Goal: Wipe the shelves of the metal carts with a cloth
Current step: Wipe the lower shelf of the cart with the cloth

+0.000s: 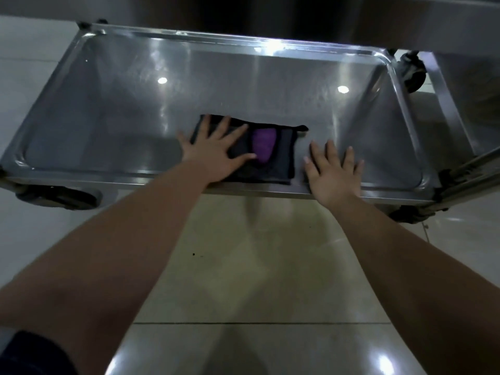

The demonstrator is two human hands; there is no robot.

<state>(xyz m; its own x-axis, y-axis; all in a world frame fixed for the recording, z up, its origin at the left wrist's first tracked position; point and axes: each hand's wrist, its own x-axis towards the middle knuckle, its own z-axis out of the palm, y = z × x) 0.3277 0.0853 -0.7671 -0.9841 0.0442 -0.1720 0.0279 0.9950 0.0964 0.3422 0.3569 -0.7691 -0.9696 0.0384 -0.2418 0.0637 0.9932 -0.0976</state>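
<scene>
Pressing the folded dark cloth (273, 161) flat under my left hand (216, 155), fingers spread, I judge I am mid-wipe on the cart shelf (243, 85), near its front edge. My right hand (335, 171) lies open on bare metal just beside the cloth, holding nothing. Next I would sweep firmly toward the far corners.

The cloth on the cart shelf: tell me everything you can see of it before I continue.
The cloth is dark, black to grey, with a purple patch at its middle, apparently soft fabric folded into a rectangle. It lies flat on the metal cart shelf near the front rim, about midway along. A corner pokes out at far right. The left hand presses flat on its left part, fingers spread; the right hand lies beside it, not touching.
</scene>
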